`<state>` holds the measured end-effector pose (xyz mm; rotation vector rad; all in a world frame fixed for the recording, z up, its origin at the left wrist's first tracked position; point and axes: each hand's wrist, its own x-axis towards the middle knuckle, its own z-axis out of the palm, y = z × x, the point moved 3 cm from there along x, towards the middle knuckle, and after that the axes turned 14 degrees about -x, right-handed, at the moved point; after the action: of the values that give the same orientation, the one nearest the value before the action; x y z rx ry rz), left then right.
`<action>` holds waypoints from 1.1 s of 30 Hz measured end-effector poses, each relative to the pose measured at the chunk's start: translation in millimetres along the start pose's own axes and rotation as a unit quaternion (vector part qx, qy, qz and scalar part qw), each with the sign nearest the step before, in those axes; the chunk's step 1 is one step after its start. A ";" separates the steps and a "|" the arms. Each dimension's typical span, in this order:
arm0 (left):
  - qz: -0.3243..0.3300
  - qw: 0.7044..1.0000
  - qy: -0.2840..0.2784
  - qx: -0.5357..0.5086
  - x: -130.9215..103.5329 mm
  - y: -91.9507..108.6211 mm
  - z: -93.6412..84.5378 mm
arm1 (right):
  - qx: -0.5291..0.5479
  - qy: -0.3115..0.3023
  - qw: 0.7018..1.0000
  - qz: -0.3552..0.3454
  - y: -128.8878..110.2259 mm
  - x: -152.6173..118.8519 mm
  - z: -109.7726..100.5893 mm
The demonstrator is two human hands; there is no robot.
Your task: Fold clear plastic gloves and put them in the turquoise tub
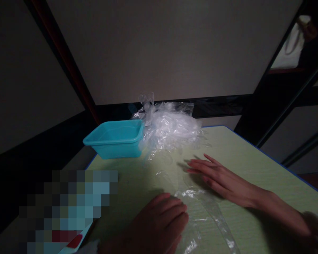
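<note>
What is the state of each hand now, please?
Left hand: fingers curled; grip on film cannot be told.
Right hand: open, nothing held.

Left hand (163, 224) low at centre, back up, fingers curled together and pointing right, forearm coming in from lower left. Right hand (221, 178) farther forward, palm down, fingers loosely spread and pointing left, thumb partly under. Right wrist roughly straight, forearm angling in from lower right, cuff at edge.
</note>
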<state>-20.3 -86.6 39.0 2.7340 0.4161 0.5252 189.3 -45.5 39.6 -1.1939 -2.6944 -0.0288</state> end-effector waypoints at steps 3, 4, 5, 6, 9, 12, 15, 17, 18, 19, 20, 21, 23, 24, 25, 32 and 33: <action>0.024 0.999 -0.044 -0.001 2.0 0.2 5.0 | 0.005 -0.023 1.000 0.000 -8.4 5.8 6.4; 0.031 0.998 -0.055 0.000 1.9 -0.1 6.7 | 0.003 -0.028 1.000 0.004 -10.4 7.5 8.8; 0.033 0.997 -0.064 0.000 1.7 -0.7 8.1 | 0.001 -0.031 0.999 0.010 -11.7 8.8 10.8; 0.033 0.997 -0.073 0.000 1.3 -1.3 9.2 | -0.001 -0.033 0.999 0.015 -12.2 9.7 12.2; 0.027 0.996 -0.087 0.000 0.5 -3.0 10.3 | -0.004 -0.030 0.999 0.024 -7.8 8.3 9.7; 0.030 0.996 -0.087 0.004 -0.5 -4.2 10.6 | 0.003 -0.024 1.000 0.009 3.7 -1.3 -3.9; 0.035 0.996 -0.084 0.002 -1.4 -4.8 11.3 | 0.015 -0.013 1.000 -0.022 15.8 -16.5 -22.3; 0.034 0.995 -0.091 -0.001 -1.4 -4.9 11.9 | 0.020 -0.017 0.999 -0.023 21.2 -25.1 -31.0; 0.033 0.995 -0.097 -0.003 -1.3 -5.0 12.3 | 0.022 -0.025 0.999 -0.020 22.4 -28.1 -33.6; 0.032 0.994 -0.101 -0.002 -1.0 -5.1 12.6 | 0.025 -0.036 0.999 -0.016 22.5 -30.0 -34.9; 0.033 0.994 -0.104 0.000 -0.7 -5.2 12.8 | 0.028 -0.048 0.998 -0.014 21.5 -30.9 -35.2; 0.035 0.994 -0.105 0.002 -0.5 -5.4 13.1 | 0.031 -0.062 0.997 -0.016 19.8 -31.0 -34.8; 0.038 0.994 -0.105 0.005 -0.3 -5.7 13.6 | 0.033 -0.084 0.996 -0.021 15.8 -29.5 -33.0; 0.036 0.994 -0.107 0.004 -0.4 -5.9 13.8 | 0.031 -0.094 0.995 -0.022 14.4 -28.4 -31.8; 0.032 0.993 -0.110 0.002 -0.7 -5.9 13.8 | 0.028 -0.103 0.994 -0.021 13.7 -27.5 -30.6; 0.010 0.994 -0.106 -0.014 -2.1 -4.5 11.2 | 0.019 -0.106 0.994 -0.006 17.3 -22.7 -12.8; 0.011 0.994 -0.105 -0.013 -1.8 -4.1 11.0 | 0.015 -0.106 0.994 -0.003 17.1 -21.4 -7.9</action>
<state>-18.4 -86.4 27.3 2.7352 0.3228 0.2411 217.2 -50.4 42.4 -1.2442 -2.8681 0.1441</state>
